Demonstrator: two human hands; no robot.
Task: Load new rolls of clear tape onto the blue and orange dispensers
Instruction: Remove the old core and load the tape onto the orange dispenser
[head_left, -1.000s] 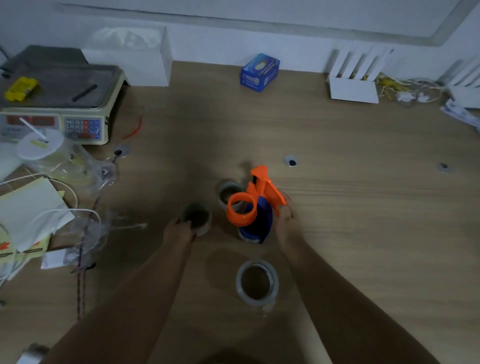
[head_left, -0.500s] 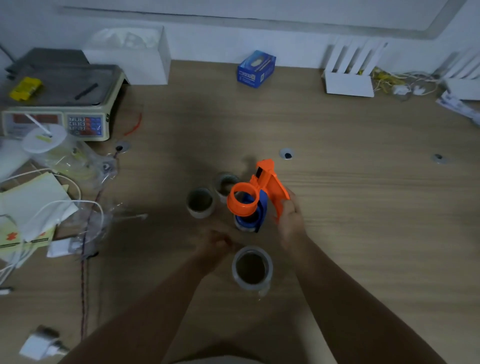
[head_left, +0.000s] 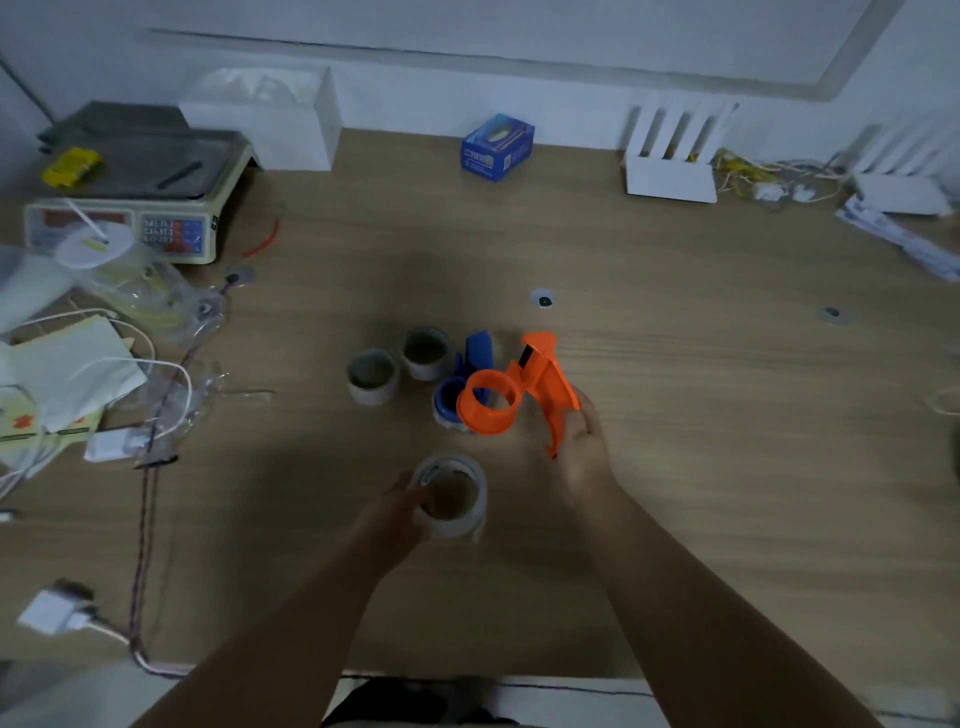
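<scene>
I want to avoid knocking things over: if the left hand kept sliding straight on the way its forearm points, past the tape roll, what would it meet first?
Probably the blue dispenser, just beyond the tape roll the left hand grips. Depth is uncertain from this one view.

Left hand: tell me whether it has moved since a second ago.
Yes. The left hand has left the far-left cardboard core and come back toward the person, where its fingers now grip the clear tape roll on the table.
</scene>
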